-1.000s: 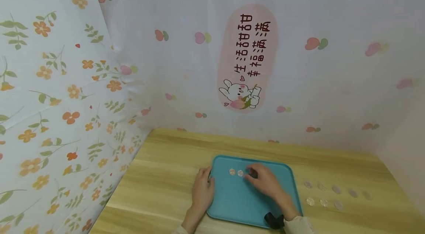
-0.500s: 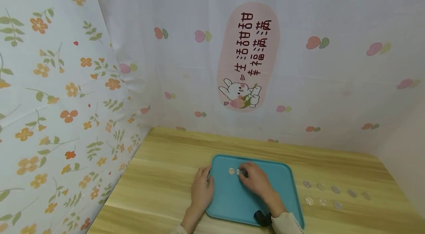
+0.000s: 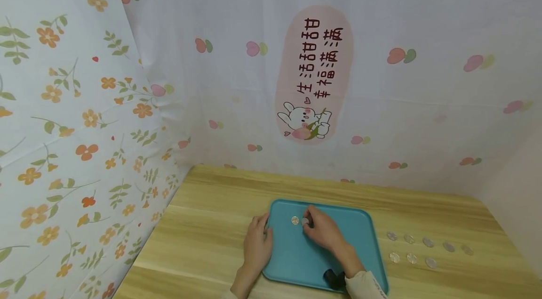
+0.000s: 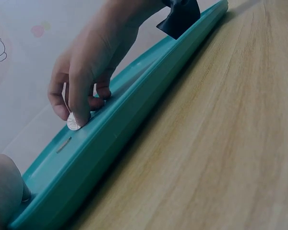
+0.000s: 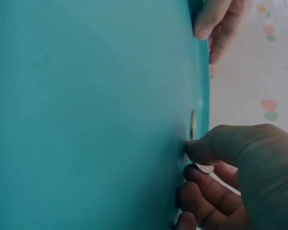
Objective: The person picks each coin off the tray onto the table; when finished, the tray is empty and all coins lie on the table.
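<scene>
A blue tray (image 3: 296,256) lies on the wooden table. My left hand (image 3: 258,245) grips its left rim, thumb on the inside and fingers outside, as the right wrist view shows. Near the tray's far left corner my right hand (image 3: 325,232) pinches a silver coin (image 4: 73,122) between thumb and fingers. That coin is tilted up at the tray surface in the left wrist view, its edge partly hidden by fingertips. Just left of it, a gold-coloured coin (image 3: 295,220) lies flat on the tray.
Right of the tray, several coins (image 3: 428,242) lie on the table in two rows. A black strap-like piece (image 3: 334,279) sits at the right wrist, over the tray's near side. A patterned curtain (image 3: 237,101) hangs behind and along the left.
My right hand has moved slightly left onto the silver coin, which lay flat beside the gold-coloured one and is now between the fingers. The left hand has stayed on the tray's rim.
</scene>
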The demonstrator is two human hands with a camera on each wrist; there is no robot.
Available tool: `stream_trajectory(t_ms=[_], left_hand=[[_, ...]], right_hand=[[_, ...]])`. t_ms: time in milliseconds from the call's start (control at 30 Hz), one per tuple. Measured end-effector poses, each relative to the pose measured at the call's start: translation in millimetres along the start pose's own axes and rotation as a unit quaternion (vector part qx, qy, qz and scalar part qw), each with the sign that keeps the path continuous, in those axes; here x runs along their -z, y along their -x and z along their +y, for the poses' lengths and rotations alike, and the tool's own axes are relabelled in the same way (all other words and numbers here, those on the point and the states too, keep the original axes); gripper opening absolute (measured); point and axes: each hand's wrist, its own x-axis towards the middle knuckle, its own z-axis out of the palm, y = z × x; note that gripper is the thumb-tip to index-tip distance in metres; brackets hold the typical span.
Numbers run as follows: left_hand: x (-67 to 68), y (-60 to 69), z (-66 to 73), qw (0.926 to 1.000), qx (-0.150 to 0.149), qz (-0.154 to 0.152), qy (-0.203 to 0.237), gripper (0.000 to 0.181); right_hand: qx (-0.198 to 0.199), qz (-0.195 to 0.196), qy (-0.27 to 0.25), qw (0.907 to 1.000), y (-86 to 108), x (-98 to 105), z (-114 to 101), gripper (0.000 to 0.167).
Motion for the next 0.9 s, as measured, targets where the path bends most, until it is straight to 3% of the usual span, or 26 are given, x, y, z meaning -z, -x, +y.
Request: stream_trajectory(t_ms=[200, 567, 900], left_hand=[[0.1, 0.3, -1.3, 1.0, -0.001, -0.002, -0.004, 0.04], [0.4, 0.6, 1.0, 1.0, -0.001, 0.002, 0.005, 0.04], [-0.4, 1.0, -0.4, 1.0, -0.004, 0.001, 0.004, 0.039]], right_hand=[[0.021, -0.015, -0.008, 0.9996, 1.8, 2, 1, 0.017], [0.023, -0.029, 0.01, 0.9993, 4.0, 5, 2, 0.012], [-0.048, -0.003, -0.064, 0.9968, 24.7, 24, 12, 0.02]])
